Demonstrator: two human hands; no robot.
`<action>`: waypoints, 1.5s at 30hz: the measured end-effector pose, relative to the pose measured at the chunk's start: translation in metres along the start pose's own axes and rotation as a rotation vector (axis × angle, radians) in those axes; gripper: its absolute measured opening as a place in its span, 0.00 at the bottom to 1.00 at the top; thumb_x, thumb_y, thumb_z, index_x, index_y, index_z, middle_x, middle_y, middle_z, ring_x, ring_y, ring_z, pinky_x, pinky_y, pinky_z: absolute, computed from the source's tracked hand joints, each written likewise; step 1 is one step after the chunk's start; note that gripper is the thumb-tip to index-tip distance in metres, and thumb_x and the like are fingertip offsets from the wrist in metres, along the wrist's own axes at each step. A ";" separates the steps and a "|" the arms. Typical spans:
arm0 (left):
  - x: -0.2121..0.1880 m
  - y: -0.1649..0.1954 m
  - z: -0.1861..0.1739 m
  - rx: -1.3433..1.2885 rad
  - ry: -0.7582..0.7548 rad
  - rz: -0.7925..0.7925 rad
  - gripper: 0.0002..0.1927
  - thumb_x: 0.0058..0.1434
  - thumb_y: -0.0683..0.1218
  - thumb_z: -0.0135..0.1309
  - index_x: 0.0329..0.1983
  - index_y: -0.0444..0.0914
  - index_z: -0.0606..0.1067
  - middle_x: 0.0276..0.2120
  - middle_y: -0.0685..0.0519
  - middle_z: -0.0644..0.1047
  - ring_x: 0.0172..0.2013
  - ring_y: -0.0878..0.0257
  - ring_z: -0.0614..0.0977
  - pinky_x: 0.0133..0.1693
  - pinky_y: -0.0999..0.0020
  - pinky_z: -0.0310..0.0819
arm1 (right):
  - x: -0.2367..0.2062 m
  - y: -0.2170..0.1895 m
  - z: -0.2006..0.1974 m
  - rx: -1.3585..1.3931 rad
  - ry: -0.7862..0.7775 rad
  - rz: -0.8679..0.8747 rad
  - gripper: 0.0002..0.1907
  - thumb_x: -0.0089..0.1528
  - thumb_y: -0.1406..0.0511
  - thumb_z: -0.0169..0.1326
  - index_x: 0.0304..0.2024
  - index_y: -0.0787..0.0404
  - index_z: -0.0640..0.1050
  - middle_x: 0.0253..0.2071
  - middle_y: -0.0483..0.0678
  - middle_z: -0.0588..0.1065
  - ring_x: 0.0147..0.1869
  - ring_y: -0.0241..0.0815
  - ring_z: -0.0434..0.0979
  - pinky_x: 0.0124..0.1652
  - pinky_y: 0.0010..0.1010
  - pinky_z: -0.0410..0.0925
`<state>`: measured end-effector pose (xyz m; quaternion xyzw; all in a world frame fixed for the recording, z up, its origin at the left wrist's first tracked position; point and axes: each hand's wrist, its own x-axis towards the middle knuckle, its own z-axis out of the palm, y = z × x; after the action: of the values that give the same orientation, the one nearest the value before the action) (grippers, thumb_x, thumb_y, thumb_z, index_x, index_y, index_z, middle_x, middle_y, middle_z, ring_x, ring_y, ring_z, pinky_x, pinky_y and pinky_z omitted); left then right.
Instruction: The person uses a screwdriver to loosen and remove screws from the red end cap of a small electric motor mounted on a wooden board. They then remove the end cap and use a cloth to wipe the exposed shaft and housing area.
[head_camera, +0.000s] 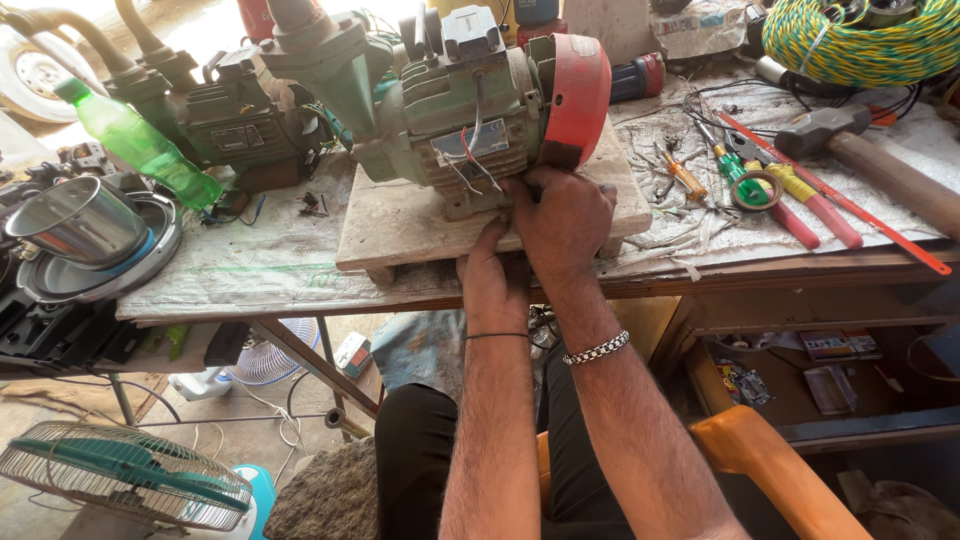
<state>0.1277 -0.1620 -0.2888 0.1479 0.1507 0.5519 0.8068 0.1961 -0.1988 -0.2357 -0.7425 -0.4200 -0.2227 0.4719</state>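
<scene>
Both hands work at the near side of a green motor (470, 120) that sits on a pale wooden board (400, 225), and the board lies at the front edge of the bench (270, 265), about midway along it. The right hand (565, 225) rests over the front edge of the board with its fingers curled at the base of the motor, just below the red and white wires (470, 150) that hang from the motor's side; whether it grips anything cannot be told. The left hand (490, 270) reaches up from beneath and beside the right hand, its fingertips hidden behind the right hand and the board's edge, so how its fingers are set cannot be told. The motor carries a red end cap (578, 95) on its right end. On the bench's left part a second, darker motor (235, 120) stands, with a green plastic bottle (140, 145) leaning in front of it and a steel cup (80, 220) near the left front corner. To the right of the board lie screwdrivers (690, 180), a roll of tape (757, 190), red-handled pliers (800, 200) and a hammer (860, 150). A coil of yellow and green wire (860, 40) lies at the far right corner.
</scene>
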 end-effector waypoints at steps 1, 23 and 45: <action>0.002 -0.001 -0.001 -0.007 0.000 0.000 0.26 0.56 0.33 0.55 0.60 0.27 0.67 0.53 0.40 0.76 0.51 0.48 0.80 0.51 0.50 0.80 | -0.001 0.000 0.000 0.005 0.013 -0.023 0.13 0.59 0.53 0.66 0.30 0.55 0.85 0.24 0.51 0.79 0.30 0.53 0.79 0.44 0.46 0.64; 0.003 0.001 0.002 0.054 -0.025 -0.026 0.23 0.57 0.35 0.55 0.57 0.25 0.72 0.51 0.41 0.78 0.48 0.49 0.82 0.48 0.52 0.81 | -0.001 0.001 -0.003 0.008 -0.011 -0.065 0.12 0.61 0.56 0.63 0.32 0.56 0.85 0.26 0.51 0.80 0.32 0.55 0.80 0.44 0.49 0.64; 0.000 -0.002 0.005 0.042 -0.003 0.015 0.25 0.55 0.34 0.55 0.58 0.25 0.70 0.50 0.40 0.78 0.47 0.48 0.83 0.46 0.52 0.83 | 0.002 0.000 -0.002 -0.001 -0.009 0.004 0.16 0.55 0.50 0.67 0.29 0.54 0.85 0.23 0.51 0.79 0.30 0.54 0.79 0.42 0.48 0.64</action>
<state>0.1316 -0.1635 -0.2855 0.1667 0.1601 0.5544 0.7995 0.1977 -0.1995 -0.2338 -0.7446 -0.4206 -0.2184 0.4701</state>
